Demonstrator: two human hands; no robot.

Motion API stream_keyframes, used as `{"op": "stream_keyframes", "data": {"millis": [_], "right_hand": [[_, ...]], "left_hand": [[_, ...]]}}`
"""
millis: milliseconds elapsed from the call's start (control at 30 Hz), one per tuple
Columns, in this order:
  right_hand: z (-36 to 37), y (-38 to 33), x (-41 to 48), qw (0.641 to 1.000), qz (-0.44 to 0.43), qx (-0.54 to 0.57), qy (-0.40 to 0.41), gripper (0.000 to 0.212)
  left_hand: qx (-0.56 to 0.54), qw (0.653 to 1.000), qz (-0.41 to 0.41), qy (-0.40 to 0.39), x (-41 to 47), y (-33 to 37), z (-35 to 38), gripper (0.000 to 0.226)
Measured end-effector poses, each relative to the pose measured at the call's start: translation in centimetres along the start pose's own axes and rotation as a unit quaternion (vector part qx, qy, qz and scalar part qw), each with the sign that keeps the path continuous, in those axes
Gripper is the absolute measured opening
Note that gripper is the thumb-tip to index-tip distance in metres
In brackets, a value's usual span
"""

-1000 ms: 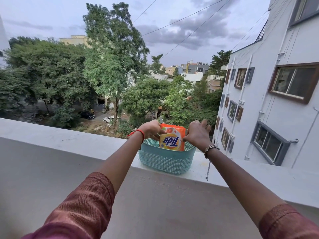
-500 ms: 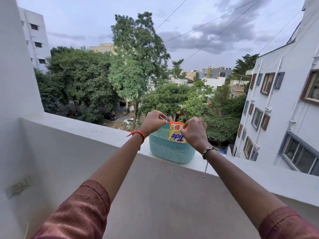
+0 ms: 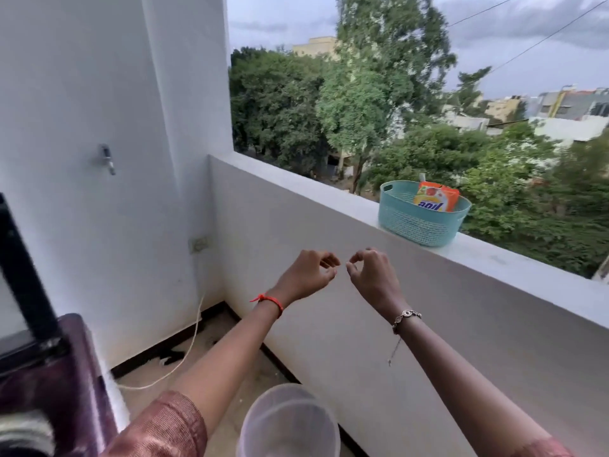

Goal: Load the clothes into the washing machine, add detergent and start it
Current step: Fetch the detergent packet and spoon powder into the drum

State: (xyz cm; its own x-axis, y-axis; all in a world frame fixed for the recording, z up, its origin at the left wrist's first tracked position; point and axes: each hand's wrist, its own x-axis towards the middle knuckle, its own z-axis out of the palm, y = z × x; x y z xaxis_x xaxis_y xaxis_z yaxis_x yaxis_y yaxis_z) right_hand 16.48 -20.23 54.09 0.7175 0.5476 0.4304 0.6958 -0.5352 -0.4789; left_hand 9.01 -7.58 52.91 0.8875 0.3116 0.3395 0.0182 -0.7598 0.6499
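An orange and yellow detergent packet (image 3: pixel 436 196) stands upright in a teal plastic basket (image 3: pixel 418 222) on the balcony ledge (image 3: pixel 296 181). My left hand (image 3: pixel 306 275) and right hand (image 3: pixel 372 275) hang in the air below and left of the basket, apart from it. Their fingertips nearly meet. Both have loosely curled fingers and hold nothing. The dark purple washing machine (image 3: pixel 62 374) shows at the lower left, its black lid (image 3: pixel 23 268) raised. No clothes are clearly in view.
A tap (image 3: pixel 107 158) juts from the white wall above the machine. A pale hose (image 3: pixel 191 341) runs down to the tiled floor. A translucent round container (image 3: pixel 288 423) sits below my arms. Beyond the ledge is a drop to trees and buildings.
Both hands let go of the detergent packet and pulled back and down from the basket. My view swung left and down, bringing the wall, the tap and the washing machine into sight.
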Motion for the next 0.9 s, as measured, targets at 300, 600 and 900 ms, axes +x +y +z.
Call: {"op": "stream_keyframes", "data": {"millis": [300, 600, 900], "right_hand": [[6.5, -8.2, -9.9, 0.992, -0.066, 0.053, -0.093, 0.017], [13.2, -18.0, -20.7, 0.968, -0.132, 0.106, -0.186, 0.015], [17.6, -28.3, -30.9, 0.942, -0.19, 0.127, -0.248, 0.016]], "left_hand": [[0.069, 0.992, -0.103, 0.02, -15.9, -4.6, -6.2, 0.022], [0.087, 0.972, -0.213, 0.042, -33.9, -8.8, -13.4, 0.021], [0.124, 0.945, -0.296, 0.066, -50.0, -11.7, -19.4, 0.021]]}}
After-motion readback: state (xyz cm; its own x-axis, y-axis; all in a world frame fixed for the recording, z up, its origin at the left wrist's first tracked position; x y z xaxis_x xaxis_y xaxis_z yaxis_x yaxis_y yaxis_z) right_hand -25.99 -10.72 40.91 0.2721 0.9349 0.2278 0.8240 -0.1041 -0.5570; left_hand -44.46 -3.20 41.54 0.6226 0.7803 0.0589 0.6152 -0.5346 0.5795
